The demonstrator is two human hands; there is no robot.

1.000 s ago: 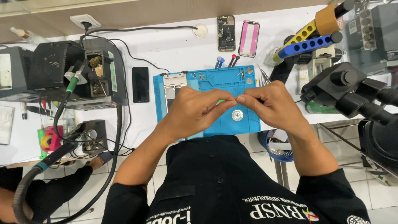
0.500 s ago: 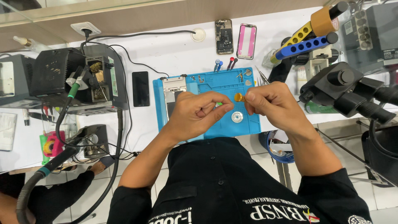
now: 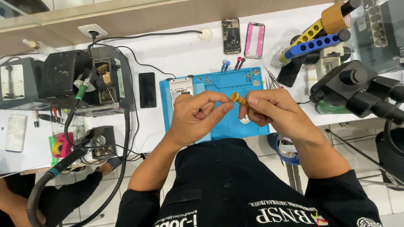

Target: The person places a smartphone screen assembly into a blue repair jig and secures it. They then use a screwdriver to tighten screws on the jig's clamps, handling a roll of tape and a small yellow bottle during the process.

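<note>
Both hands have drawn slightly apart since the earlier frames, so that a small gold tool [image 3: 238, 98] now shows between them. The right hand [image 3: 275, 111] is closed around the tool's hidden end, while the left hand [image 3: 198, 115] pinches its free tip with thumb and forefinger. The tool sits above the blue work mat [image 3: 219, 84] on the white bench [image 3: 176, 54].

At the back of the bench lie an opened phone body [image 3: 231, 35] and, just beside it, a pink-edged rectangular phone frame [image 3: 254, 40]. A dark phone [image 3: 147, 89] lies flat left of the mat. A flat white card [image 3: 17, 132] rests at the far left. A yellow and a blue perforated bar [image 3: 313, 44] slant at upper right, above a black microscope [image 3: 357, 90].
</note>
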